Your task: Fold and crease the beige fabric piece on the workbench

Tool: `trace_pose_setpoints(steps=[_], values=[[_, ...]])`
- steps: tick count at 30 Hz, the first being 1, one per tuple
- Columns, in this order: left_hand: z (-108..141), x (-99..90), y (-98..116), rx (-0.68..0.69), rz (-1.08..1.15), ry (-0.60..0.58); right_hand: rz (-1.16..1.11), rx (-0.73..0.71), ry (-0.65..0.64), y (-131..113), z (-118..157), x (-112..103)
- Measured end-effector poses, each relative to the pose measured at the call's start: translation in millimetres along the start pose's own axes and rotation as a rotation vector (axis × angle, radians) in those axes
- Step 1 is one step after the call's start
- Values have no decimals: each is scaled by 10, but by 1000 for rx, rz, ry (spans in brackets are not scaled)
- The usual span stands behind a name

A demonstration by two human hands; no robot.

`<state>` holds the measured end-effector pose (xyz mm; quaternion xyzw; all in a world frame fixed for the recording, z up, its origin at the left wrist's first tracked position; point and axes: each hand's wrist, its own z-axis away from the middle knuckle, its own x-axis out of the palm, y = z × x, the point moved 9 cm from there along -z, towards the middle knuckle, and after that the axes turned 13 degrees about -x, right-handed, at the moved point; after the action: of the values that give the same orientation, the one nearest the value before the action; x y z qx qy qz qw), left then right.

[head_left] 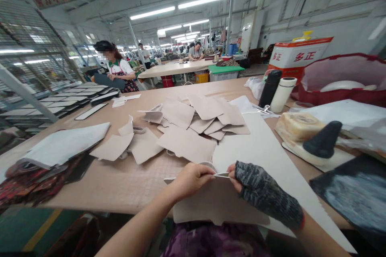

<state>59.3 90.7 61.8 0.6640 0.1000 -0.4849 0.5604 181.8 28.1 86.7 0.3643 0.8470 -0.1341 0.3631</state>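
Observation:
Close to my body, a beige leather-like panel hangs over the table's front edge, its upper edge showing pale layers that part slightly. My left hand, bare, pinches that edge with thumb and fingertips. Just to its right, my right hand wears a grey fingerless knitted glove and grips the same edge with closed fingers. Beyond both hands lies a loose pile of similar beige panels, some with curled strips attached. A large white sheet extends beneath the right side of the work.
On the right stand a black bottle, a white bottle, a yellowish block and a dark cone-shaped thing. Folded cloth covers the table's left end. A co-worker holds a dark panel beyond stacked boards.

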Motion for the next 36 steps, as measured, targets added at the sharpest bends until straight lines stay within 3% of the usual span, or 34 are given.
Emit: trace_pose_setpoints(steps=[2,4,7,9,13,18,26,36], values=[[-2,-5,-9,3,6,18,-117,16,9,-8,-11,-58],[10,-9,-30,24,-26,28,-333,142,23,105,27,-134],[39,-33,-104,31,-59,35,-732,410,253,413,210,-306],[56,-75,-150,28,-33,46,-847,484,376,557,350,-336],[59,-109,-182,37,19,35,-605,571,199,633,568,-24],[27,-12,-115,50,49,0,-473,625,251,590,641,167],[-72,108,117,-21,119,56,-527,641,240,485,531,128],[22,215,422,190,-46,153,-481,674,253,313,556,59]])
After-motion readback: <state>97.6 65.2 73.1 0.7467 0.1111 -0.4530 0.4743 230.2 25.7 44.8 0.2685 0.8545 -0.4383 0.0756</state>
